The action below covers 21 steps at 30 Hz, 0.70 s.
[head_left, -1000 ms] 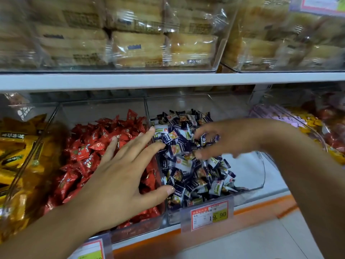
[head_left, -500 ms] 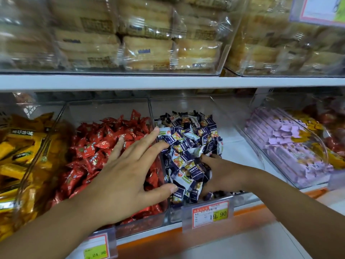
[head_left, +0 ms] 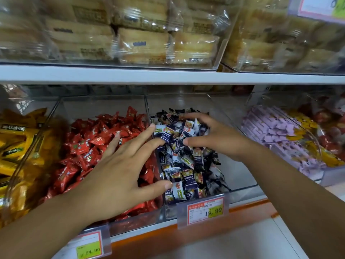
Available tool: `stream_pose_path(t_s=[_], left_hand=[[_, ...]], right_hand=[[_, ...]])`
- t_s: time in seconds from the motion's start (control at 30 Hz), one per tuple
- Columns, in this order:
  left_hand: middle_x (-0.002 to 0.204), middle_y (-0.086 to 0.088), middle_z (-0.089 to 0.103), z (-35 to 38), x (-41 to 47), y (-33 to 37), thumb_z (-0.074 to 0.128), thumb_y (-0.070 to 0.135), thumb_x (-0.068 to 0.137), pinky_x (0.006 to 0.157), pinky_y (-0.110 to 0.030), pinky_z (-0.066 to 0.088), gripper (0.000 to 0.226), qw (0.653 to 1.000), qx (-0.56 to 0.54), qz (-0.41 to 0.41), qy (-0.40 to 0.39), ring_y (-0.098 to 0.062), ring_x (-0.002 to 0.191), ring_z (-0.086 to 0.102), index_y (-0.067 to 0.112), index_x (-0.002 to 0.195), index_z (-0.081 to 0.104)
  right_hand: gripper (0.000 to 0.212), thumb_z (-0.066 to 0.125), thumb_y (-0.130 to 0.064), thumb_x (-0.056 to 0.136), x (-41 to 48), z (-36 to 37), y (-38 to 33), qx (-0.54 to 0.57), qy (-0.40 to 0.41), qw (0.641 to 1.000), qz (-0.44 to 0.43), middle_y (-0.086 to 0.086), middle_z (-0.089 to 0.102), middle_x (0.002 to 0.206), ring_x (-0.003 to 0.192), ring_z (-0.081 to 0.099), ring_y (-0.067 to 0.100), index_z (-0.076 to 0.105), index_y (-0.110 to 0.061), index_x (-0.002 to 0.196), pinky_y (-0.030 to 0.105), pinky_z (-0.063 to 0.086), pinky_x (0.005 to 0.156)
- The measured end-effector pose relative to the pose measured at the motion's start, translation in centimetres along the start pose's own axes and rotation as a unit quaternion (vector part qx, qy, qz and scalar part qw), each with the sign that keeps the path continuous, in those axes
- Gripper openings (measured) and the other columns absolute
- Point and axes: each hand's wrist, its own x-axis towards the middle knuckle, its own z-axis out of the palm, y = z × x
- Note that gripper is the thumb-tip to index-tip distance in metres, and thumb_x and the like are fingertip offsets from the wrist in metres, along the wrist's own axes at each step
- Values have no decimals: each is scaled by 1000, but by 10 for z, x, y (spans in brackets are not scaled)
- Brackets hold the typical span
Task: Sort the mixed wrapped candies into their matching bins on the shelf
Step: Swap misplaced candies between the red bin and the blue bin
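white shelf (head_left: pixel 168 77) across the full width. upper tier of wrapped pastry packs (head_left: pixel 143 45), blurred and cut off at the top. below, a left clear bin (head_left: pixel 104 103) heaped with red candies (head_left: pixel 89 146). just beside it, a middle clear bin (head_left: pixel 233 165) with navy-and-white candies (head_left: pixel 188 165) piled toward its left wall. yellow packets (head_left: pixel 16 139) at far left, cut by the frame edge. purple candies (head_left: pixel 276 131) at right, smeared, with yellow and red wrappers behind them too blurred to name. left hand (head_left: pixel 119 165) released, spread flat over the red heap, fingertips and thumb across the divider onto navy wrappers. right hand (head_left: pixel 214 135) clawed round a clump atop the navy pile, palm side hidden. orange price tag (head_left: pixel 205 211) reading 19.90, small print illegible.
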Motion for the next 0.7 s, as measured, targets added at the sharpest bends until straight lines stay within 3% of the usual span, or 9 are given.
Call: stream_pose_path(t_s=[0.07,0.13,0.2,0.27,0.37,0.53,0.7], left_hand=[[144,34,-38,0,0,0,13,91,68,116,-34,-19,90,1000,-8,0,2,16,133,-20,51,146,-6],[145,33,-36,0,0,-1,12,92,68,115,-34,-19,90,1000,-12,3,3,15,133,-18,51,146,-5],[147,32,-34,1,0,-2,13,92,69,117,-37,-16,89,1000,-13,6,5,12,137,-13,51,146,-3],[150,31,-30,2,0,-2,16,91,70,118,-39,-13,88,1000,-20,8,9,10,139,-7,50,146,1],[150,33,-27,1,1,0,21,89,69,119,-41,-11,82,1000,-26,1,13,12,138,-4,53,142,4],[147,38,-26,-2,0,3,26,87,65,119,-39,-13,81,998,-52,-18,9,17,135,-11,55,138,13],[145,38,-30,-1,0,4,16,95,61,118,-38,-15,86,999,-36,-22,12,21,130,-20,56,137,5]], right_hand=[[81,77,-45,74,-4,-8,-10,-69,-49,996,-27,-19,25,152,127,36,4,31,-57,139,18,37,91],[78,77,-45,75,-11,-15,-20,-161,-72,983,-53,-22,16,155,136,27,5,33,-57,137,14,34,94],[65,76,-47,75,-21,-15,-27,-263,-108,956,-65,-23,8,156,144,9,7,43,-58,129,26,21,108],[65,75,-52,74,-28,0,-26,-353,-182,916,-66,-26,-5,157,145,-11,9,40,-60,129,43,7,116],[73,73,-51,74,-24,37,-11,-412,-231,877,-86,-23,-20,156,142,-29,13,31,-60,134,64,-8,113],[69,75,-54,72,12,36,13,-456,-130,871,-125,-21,-13,157,145,-19,17,41,-54,132,70,0,111],[57,76,-51,74,13,1,17,-371,-69,919,-114,-18,2,159,145,2,13,50,-50,124,52,26,113]])
